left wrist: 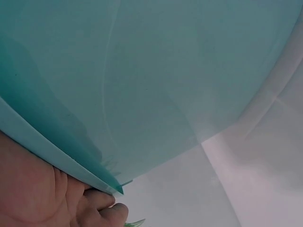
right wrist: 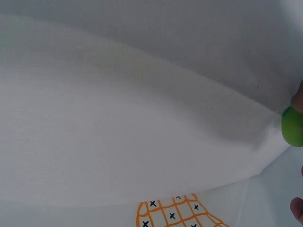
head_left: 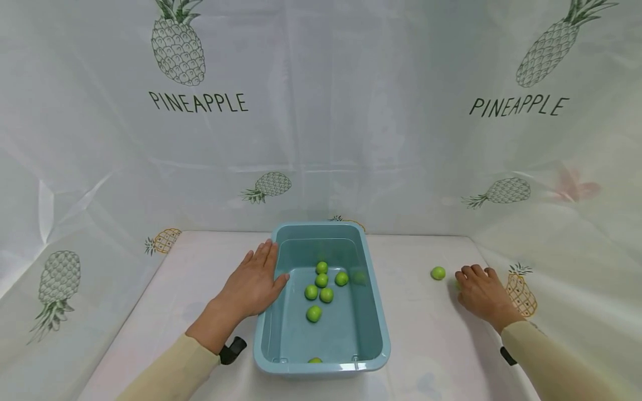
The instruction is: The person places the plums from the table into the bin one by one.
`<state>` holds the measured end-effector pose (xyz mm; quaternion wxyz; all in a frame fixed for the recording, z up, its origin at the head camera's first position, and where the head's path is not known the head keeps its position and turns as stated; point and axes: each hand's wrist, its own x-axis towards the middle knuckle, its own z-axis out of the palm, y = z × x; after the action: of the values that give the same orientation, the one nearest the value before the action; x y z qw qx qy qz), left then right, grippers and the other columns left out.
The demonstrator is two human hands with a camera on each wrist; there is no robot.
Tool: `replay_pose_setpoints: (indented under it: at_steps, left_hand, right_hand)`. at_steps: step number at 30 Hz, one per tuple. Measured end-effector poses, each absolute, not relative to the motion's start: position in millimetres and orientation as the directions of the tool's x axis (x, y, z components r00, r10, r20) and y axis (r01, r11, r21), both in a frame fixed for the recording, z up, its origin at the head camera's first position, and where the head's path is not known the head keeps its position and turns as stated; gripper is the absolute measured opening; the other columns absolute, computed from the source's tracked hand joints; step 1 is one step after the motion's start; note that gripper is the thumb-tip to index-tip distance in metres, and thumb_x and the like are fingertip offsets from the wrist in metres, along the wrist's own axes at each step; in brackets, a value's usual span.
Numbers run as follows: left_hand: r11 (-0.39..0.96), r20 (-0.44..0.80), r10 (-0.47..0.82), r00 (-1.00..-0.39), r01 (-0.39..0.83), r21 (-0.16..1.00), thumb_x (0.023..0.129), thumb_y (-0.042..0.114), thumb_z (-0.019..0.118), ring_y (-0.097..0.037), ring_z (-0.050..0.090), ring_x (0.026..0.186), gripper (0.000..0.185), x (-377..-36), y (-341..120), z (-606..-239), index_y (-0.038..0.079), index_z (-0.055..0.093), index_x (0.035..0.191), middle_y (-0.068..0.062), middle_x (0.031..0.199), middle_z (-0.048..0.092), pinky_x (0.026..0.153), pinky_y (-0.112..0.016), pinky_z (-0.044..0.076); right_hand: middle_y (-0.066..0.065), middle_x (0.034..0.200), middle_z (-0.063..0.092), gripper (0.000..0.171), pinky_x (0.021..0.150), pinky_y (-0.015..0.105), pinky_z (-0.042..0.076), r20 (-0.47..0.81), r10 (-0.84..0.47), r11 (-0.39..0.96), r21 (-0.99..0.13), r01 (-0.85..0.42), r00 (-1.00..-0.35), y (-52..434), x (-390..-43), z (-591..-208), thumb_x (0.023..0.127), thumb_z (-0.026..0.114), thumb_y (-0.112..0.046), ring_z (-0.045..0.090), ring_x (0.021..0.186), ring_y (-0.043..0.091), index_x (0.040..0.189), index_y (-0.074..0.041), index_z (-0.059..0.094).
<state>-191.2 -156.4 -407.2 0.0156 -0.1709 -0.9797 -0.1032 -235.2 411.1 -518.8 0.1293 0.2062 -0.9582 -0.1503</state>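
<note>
A light-blue plastic basin (head_left: 336,345) stands on the table with several small green limes (head_left: 314,313) inside; its front rim partly hides one. My left hand (head_left: 253,281) rests flat along the basin's left rim, fingers straight and thumb over the edge. In the left wrist view, the palm (left wrist: 28,184) lies against that rim. Right of the basin, my right hand (head_left: 484,295) is low on the table, its fingers curled down at a lime (right wrist: 293,126). A fingertip touches that fruit in the right wrist view; most of the grip is out of frame. Another lime (head_left: 438,273) lies just left of this hand.
The table (head_left: 411,334) has a white covering. A white sheet (head_left: 351,111) printed with pineapples hangs behind it and along both sides, close to the right hand.
</note>
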Motion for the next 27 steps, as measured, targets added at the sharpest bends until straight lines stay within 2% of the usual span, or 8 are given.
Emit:
replay_pose_setpoints:
  at_steps: [9, 20, 27]
  left_hand:
    - [0.921, 0.053, 0.328, -0.943, 0.332, 0.201, 0.109, 0.041, 0.051, -0.044, 0.023, 0.16, 0.08, -191, -156, -406, -0.012, 0.024, 0.162, -0.029, 0.171, 0.023, 0.129, -0.06, 0.024]
    - [0.925, 0.052, 0.33, -0.943, 0.334, 0.183, 0.109, 0.042, 0.052, -0.045, 0.023, 0.16, 0.08, -192, -156, -407, -0.012, 0.023, 0.162, -0.03, 0.17, 0.024, 0.129, -0.06, 0.023]
    - [0.929, 0.058, 0.335, -0.94, 0.34, 0.143, 0.109, 0.041, 0.051, -0.046, 0.022, 0.16, 0.078, -193, -156, -406, -0.011, 0.027, 0.161, -0.03, 0.17, 0.026, 0.129, -0.06, 0.022]
  right_hand:
    - [0.017, 0.098, 0.061, 0.021, 0.084, 0.058, 0.051, 0.181, -0.398, 0.879, 0.355, -0.318, -0.899, 413, -234, -524, 0.092, 0.072, -0.007, 0.057, 0.096, 0.038, 0.107, 0.003, 0.06]
    - [0.016, 0.089, 0.055, 0.035, 0.079, 0.06, 0.047, 0.333, -0.371, 0.911, 0.311, -0.27, -0.867, 414, -238, -521, 0.081, 0.079, -0.014, 0.055, 0.091, 0.041, 0.098, 0.002, 0.054]
    - [0.013, 0.088, 0.053, 0.037, 0.077, 0.057, 0.046, 0.356, -0.359, 0.923, 0.274, -0.271, -0.863, 401, -243, -512, 0.081, 0.081, -0.018, 0.052, 0.089, 0.038, 0.097, -0.001, 0.053]
